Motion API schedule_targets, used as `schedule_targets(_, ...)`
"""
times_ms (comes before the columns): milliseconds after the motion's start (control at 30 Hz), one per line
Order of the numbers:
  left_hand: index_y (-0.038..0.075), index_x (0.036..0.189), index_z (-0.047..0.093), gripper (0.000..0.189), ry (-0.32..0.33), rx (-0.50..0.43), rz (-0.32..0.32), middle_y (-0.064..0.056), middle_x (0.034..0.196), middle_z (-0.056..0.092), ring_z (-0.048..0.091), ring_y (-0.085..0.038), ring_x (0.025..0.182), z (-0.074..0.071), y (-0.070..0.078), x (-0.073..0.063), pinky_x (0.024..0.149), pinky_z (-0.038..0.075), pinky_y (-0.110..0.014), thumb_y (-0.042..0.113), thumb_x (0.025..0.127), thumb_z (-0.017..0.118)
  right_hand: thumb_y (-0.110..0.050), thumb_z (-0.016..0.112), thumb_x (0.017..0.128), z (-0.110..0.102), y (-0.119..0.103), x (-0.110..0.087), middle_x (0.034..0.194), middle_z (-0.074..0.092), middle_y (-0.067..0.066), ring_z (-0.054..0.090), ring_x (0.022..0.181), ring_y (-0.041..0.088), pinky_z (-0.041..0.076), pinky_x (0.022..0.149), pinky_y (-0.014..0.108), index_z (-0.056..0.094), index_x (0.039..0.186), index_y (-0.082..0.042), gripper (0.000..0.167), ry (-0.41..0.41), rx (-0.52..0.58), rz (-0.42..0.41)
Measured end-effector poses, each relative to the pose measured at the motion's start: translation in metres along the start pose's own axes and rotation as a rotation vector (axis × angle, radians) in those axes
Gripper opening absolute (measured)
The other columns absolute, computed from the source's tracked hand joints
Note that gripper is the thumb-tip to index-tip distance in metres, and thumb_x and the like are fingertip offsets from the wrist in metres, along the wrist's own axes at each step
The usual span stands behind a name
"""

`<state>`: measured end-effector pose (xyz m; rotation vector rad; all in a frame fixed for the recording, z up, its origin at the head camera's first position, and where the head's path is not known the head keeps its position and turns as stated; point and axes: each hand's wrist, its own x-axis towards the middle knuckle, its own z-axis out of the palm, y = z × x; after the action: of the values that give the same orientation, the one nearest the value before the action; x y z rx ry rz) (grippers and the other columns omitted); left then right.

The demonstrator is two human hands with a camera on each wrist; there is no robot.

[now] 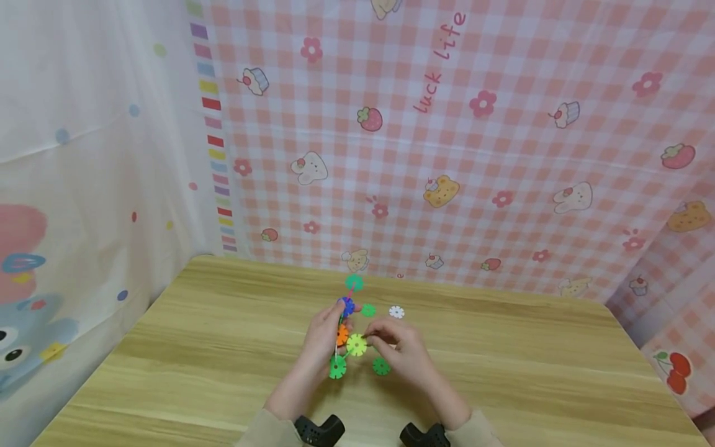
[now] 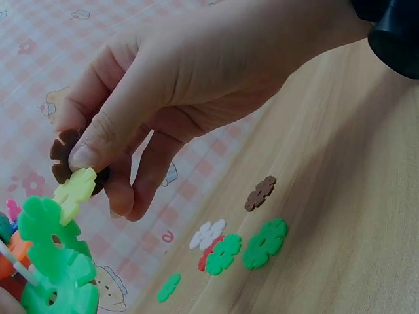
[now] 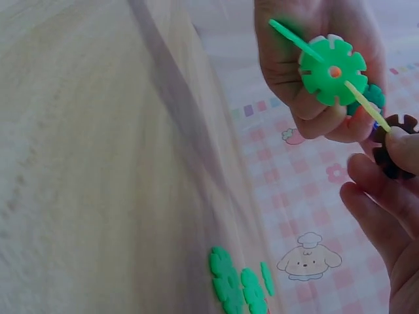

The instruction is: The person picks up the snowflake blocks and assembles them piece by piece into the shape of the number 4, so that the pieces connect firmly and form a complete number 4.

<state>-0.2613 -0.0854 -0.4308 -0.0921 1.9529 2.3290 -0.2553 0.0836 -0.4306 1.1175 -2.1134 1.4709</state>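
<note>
My left hand (image 1: pixel 319 338) grips a joined chain of notched plastic snowflake discs. In it are a teal disc (image 1: pixel 354 283) at the far end, a blue disc (image 1: pixel 347 306), an orange disc (image 1: pixel 342 336), a green disc (image 1: pixel 337 367) and a yellow disc (image 1: pixel 356 344) on the right side. Between thumb and fingers my right hand (image 1: pixel 406 349) pinches a brown snowflake disc (image 2: pixel 62 154), its edge right at the yellow disc. The right wrist view shows the yellow disc edge-on, reaching from a green disc (image 3: pixel 332 70) to the brown one.
On the wooden table (image 1: pixel 503 372) lie loose discs: a green disc (image 1: pixel 382 365) near my right wrist, a white disc (image 1: pixel 396 311) beyond the hand, and a brown disc (image 2: pixel 260 193). A red disc (image 2: pixel 211 254) is partly covered. Patterned cloth (image 1: pixel 475 155) hangs behind the table.
</note>
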Motion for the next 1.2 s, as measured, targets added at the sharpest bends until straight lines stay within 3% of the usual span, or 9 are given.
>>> schedule_targets(367, -0.001, 0.121, 0.060, 0.044, 0.004, -0.046, -0.007, 0.000, 0.073, 0.048, 0.033, -0.005, 0.048, 0.000, 0.002, -0.002, 0.039, 0.028, -0.014, 0.034, 0.104, 0.042, 0.028, 0.067, 0.071, 0.007, -0.010, -0.001, 0.084, 0.066, 0.019, 0.067, 0.074, 0.025, 0.058, 0.062, 0.032, 0.063, 0.085, 0.006, 0.026, 0.116, -0.074, -0.103)
schedule_targets(600, -0.001, 0.119, 0.061, 0.044, 0.009, -0.059, 0.013, -0.001, 0.074, 0.048, 0.034, -0.005, 0.048, -0.001, 0.003, -0.002, 0.039, 0.029, -0.014, 0.035, 0.104, 0.042, 0.026, 0.069, 0.070, 0.014, 0.011, -0.006, 0.084, 0.066, 0.016, 0.067, 0.073, 0.022, 0.058, 0.062, 0.028, 0.065, 0.087, 0.003, 0.029, 0.167, -0.093, -0.138)
schedule_targets(867, 0.001, 0.117, 0.064, 0.042, -0.001, -0.028, 0.024, -0.003, 0.076, 0.050, 0.035, -0.006, 0.050, -0.003, 0.003, -0.002, 0.039, 0.031, -0.014, 0.034, 0.104, 0.043, 0.011, 0.062, 0.088, 0.004, 0.028, -0.008, 0.096, 0.068, 0.012, 0.065, 0.084, 0.015, 0.057, 0.070, 0.029, 0.070, 0.097, -0.004, 0.019, -0.013, 0.028, 0.043)
schedule_targets(1100, 0.002, 0.119, 0.064, 0.043, -0.022, -0.009, 0.030, -0.003, 0.078, 0.049, 0.035, -0.007, 0.051, -0.002, 0.002, -0.002, 0.039, 0.032, -0.015, 0.036, 0.104, 0.041, 0.015, 0.058, 0.088, -0.004, 0.029, -0.006, 0.096, 0.070, 0.010, 0.066, 0.085, 0.021, 0.057, 0.072, 0.034, 0.070, 0.098, -0.004, 0.024, -0.095, 0.028, 0.031)
schedule_targets(1200, 0.002, 0.118, 0.063, 0.043, -0.019, -0.009, 0.034, -0.002, 0.077, 0.050, 0.035, -0.007, 0.050, -0.002, 0.001, -0.002, 0.038, 0.032, -0.015, 0.036, 0.105, 0.040, 0.021, 0.057, 0.084, -0.006, 0.015, -0.002, 0.092, 0.069, 0.016, 0.067, 0.081, 0.025, 0.057, 0.072, 0.033, 0.069, 0.095, 0.002, 0.024, -0.092, 0.034, 0.003)
